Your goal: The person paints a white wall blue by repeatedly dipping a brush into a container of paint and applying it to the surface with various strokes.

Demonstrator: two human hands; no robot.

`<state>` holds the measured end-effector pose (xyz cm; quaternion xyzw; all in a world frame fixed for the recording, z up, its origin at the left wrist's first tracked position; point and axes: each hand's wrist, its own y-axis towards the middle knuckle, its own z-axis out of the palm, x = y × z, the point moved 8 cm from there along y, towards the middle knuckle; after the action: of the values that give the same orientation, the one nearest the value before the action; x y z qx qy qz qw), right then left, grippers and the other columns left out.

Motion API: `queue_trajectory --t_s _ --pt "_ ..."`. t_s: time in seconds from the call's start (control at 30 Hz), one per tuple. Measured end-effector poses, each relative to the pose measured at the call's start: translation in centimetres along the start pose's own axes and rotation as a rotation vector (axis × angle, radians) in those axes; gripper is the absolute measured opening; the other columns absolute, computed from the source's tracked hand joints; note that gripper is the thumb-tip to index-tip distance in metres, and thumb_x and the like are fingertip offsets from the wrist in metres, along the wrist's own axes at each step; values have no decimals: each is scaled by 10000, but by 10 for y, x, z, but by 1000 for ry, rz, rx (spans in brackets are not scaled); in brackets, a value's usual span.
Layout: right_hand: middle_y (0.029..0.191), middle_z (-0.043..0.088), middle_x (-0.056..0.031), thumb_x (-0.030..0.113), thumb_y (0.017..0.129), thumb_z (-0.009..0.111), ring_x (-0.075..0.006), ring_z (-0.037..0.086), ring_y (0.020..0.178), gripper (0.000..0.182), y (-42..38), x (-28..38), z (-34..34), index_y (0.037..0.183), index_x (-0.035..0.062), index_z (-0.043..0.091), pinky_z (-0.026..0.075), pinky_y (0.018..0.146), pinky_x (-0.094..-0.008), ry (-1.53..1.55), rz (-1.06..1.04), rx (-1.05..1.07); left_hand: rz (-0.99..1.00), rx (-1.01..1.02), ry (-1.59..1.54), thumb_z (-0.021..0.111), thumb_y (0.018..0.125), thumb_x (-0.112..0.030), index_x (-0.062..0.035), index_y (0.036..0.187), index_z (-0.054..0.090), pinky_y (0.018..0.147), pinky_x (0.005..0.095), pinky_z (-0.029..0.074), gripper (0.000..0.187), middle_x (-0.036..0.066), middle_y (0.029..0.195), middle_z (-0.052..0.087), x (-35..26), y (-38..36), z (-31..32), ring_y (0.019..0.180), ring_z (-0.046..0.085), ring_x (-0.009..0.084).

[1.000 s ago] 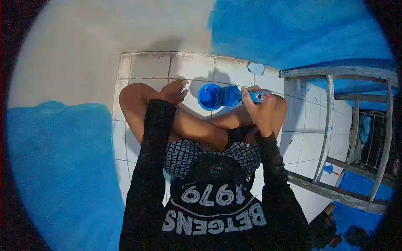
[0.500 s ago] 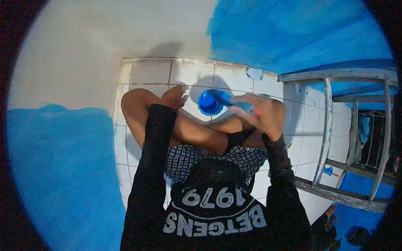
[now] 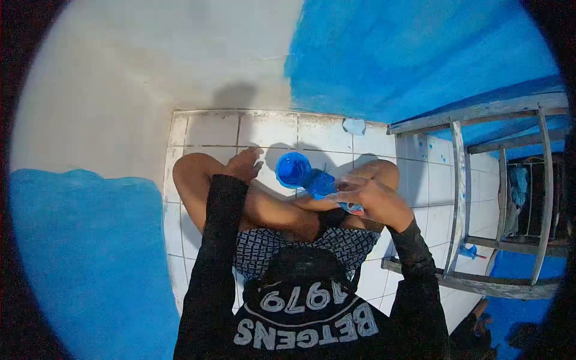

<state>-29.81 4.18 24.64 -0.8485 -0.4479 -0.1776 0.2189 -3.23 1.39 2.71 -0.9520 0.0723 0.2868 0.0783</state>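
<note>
My right hand [image 3: 377,201] is closed around the handle of a paintbrush [image 3: 320,183], whose bristles are coated in blue paint. The brush head points left and overlaps the near right rim of a small round tub [image 3: 281,180] with blue paint inside. The tub stands on the white tiles in front of my crossed legs. Over on the left, my left hand [image 3: 245,164] rests by my knee with its fingers loosely apart, holding nothing and a short way from the tub.
Ahead, the wall is part pale, part blue paint [image 3: 420,54]; the left wall has a blue lower area [image 3: 84,258]. A paint-marked wooden ladder [image 3: 459,198] stands at the right. Behind it, a blue-stained tool [image 3: 471,251] lies on the tiled floor [image 3: 210,130].
My right hand has drawn the paintbrush slightly toward me, and the brush head shows more clearly beside the tub. The whole view has tilted, shifting the floor lower. My left hand stays by my knee.
</note>
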Motion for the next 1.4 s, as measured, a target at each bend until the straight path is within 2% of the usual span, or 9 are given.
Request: queue_trajectory --t_s 0.1,0.2,0.4,0.5,0.83,0.97,1.1,1.17,1.4 --pt "1236 611 -150 16 622 778 -366 623 1091 700 1 -3 -4 1266 248 634 524 887 -439 107 13 38 -19 106 -9 608 896 -216 -45 1221 585 984 455 481 369 193 1257 596 -1 3 3 1139 582 371" --pt "1226 605 -155 2 614 775 -363 629 1071 711 7 -3 -8 1267 242 631 523 880 -440 155 -75 -144 -2 36 20 623 886 -211 -51 1250 567 999 450 472 401 187 1275 583 -2 -2 1 1158 572 366" --pt "1253 603 -140 16 649 774 -355 631 1076 705 7 -10 14 1288 270 618 525 905 -448 23 -76 -71 168 -10 -178 688 832 -247 -51 1301 533 1036 440 441 531 205 1304 555 -13 -2 -6 1204 538 379" --pt "1265 603 -123 30 663 776 -353 620 1100 698 2 -12 11 1294 282 616 522 920 -454 63 -49 -104 78 33 -142 698 823 -255 -50 1315 530 1043 446 434 558 208 1312 553 -24 -5 -14 1210 534 382" --pt "1272 596 -109 27 668 777 -319 592 1150 697 2 -12 25 1302 266 612 508 936 -450 40 -67 -108 179 43 -66 714 815 -270 -49 1295 552 1041 443 437 553 211 1304 567 -15 1 -5 1216 538 378" --pt "1357 529 -150 48 731 744 -346 561 1203 659 6 -16 33 1338 232 563 520 963 -437 19 -9 -7 51 122 -72 702 835 -273 -55 1269 566 1045 439 435 504 200 1302 572 -6 1 1 1214 542 371" --pt "1353 532 -157 63 743 736 -352 566 1196 645 3 -6 25 1341 226 557 516 969 -440 3 -77 -64 28 81 17 695 850 -277 -58 1255 572 1045 434 436 476 192 1289 582 -15 -3 -6 1209 549 364" --pt "1255 594 -101 37 681 772 -324 585 1156 656 1 -8 21 1286 234 615 516 920 -424 60 -21 -146 68 88 -3 688 856 -284 -60 1259 570 1044 433 438 476 190 1292 580 -6 1 2 1209 550 361" --pt "1285 593 -89 57 662 796 -319 612 1118 679 0 -10 25 1287 251 617 531 899 -423 24 -44 -195 5 130 28 655 878 -306 -51 1261 570 1039 436 442 468 191 1316 567 -19 -1 -9 1217 549 354"
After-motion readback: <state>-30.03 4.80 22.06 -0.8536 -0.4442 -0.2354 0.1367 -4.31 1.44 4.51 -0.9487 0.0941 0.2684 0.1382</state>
